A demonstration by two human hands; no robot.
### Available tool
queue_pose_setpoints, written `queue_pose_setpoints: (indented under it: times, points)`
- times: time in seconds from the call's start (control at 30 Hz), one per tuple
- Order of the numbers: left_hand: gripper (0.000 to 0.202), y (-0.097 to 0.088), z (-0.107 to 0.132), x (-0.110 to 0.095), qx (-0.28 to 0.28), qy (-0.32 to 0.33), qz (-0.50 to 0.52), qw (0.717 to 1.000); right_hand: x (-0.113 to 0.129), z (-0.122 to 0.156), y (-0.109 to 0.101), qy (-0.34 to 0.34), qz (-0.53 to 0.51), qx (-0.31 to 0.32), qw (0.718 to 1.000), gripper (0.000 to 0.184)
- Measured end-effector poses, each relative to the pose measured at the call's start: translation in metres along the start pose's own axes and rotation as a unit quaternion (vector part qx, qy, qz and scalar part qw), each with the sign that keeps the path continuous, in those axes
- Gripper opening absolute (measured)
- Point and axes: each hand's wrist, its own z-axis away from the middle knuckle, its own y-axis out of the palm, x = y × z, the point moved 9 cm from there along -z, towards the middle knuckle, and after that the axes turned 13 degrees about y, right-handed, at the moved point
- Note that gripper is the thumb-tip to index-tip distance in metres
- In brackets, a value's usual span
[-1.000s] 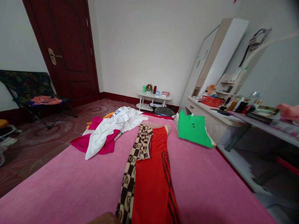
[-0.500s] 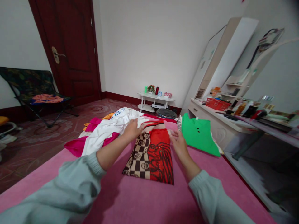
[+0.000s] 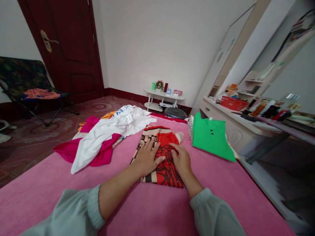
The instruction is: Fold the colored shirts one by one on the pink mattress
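A folded red shirt [image 3: 167,164] with a brown-and-cream checkered side lies flat on the pink bedspread [image 3: 137,209] in front of me. My left hand [image 3: 147,157] rests on its checkered part, palm down with fingers spread. On the red side lies my right hand [image 3: 180,159], its fingers stretched out over the cloth near the right edge. Neither hand grips the fabric. To the right is a folded green shirt [image 3: 209,134] with two dark buttons, on top of other folded clothes. At the left a loose heap holds a white garment [image 3: 98,137] and a magenta garment [image 3: 103,155].
A low white table [image 3: 163,94] with small items stands by the far wall. On the right a dresser [image 3: 216,113] bears a red basket [image 3: 233,102] and several bottles. A folding chair [image 3: 31,85] with clothes on it stands left, near the dark red door [image 3: 71,49].
Both hands have come from the shirt's far edge down onto its middle, laid flat. Its far end, loosely raised before, now lies folded down. The view has shifted slightly.
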Motion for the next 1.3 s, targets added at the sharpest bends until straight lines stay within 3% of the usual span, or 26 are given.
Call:
queue_pose_setpoints:
  times: [0.17, 0.27, 0.4, 0.5, 0.67, 0.77, 0.83, 0.93, 1.03, 1.13, 1.23, 1.3]
  points:
    - [0.068, -0.009, -0.001, 0.006, -0.046, 0.003, 0.044, 0.998, 0.02, 0.013, -0.03, -0.029, -0.06, -0.079, 0.995, 0.029]
    - [0.061, -0.011, -0.005, 0.015, -0.061, 0.001, 0.088, 0.994, 0.012, 0.012, -0.026, 0.036, 0.022, -0.039, 0.998, 0.021]
    - [0.056, -0.008, -0.015, 0.034, -0.082, -0.009, 0.125, 0.989, -0.013, 0.008, -0.014, 0.145, 0.142, 0.026, 0.979, 0.019]
    - [0.054, -0.003, -0.025, 0.043, -0.077, 0.0, 0.12, 0.99, -0.013, 0.0, -0.014, 0.121, 0.126, -0.006, 0.985, 0.017]
    - [0.062, -0.004, -0.039, 0.044, -0.063, 0.021, 0.078, 0.995, -0.009, -0.014, -0.004, 0.034, 0.019, 0.003, 0.999, 0.04]
    - [0.067, -0.009, -0.042, 0.041, -0.071, 0.04, 0.044, 0.996, -0.007, -0.013, -0.02, -0.003, -0.013, -0.075, 0.997, 0.04]
    - [0.065, -0.005, -0.042, 0.043, -0.051, 0.036, 0.036, 0.997, -0.011, -0.01, -0.03, 0.011, 0.014, -0.122, 0.992, 0.04]
    - [0.057, 0.005, -0.039, 0.047, 0.007, 0.019, 0.035, 0.999, -0.026, -0.011, -0.026, 0.079, 0.115, -0.097, 0.985, 0.034]
    - [0.051, -0.003, -0.036, 0.04, 0.0, 0.017, 0.007, 1.0, -0.033, -0.011, -0.019, 0.097, 0.154, -0.065, 0.981, 0.028]
    - [0.044, -0.018, -0.034, 0.017, -0.037, 0.051, -0.016, 0.998, -0.036, -0.012, -0.017, 0.099, 0.106, -0.056, 0.988, 0.024]
    - [0.055, -0.011, -0.031, -0.007, -0.018, 0.08, -0.004, 0.997, -0.043, -0.019, -0.017, 0.106, 0.036, -0.059, 0.992, 0.028]
    - [0.064, 0.0, -0.027, -0.014, 0.008, 0.075, -0.004, 0.997, -0.046, -0.025, -0.019, 0.091, -0.006, -0.071, 0.993, 0.043]
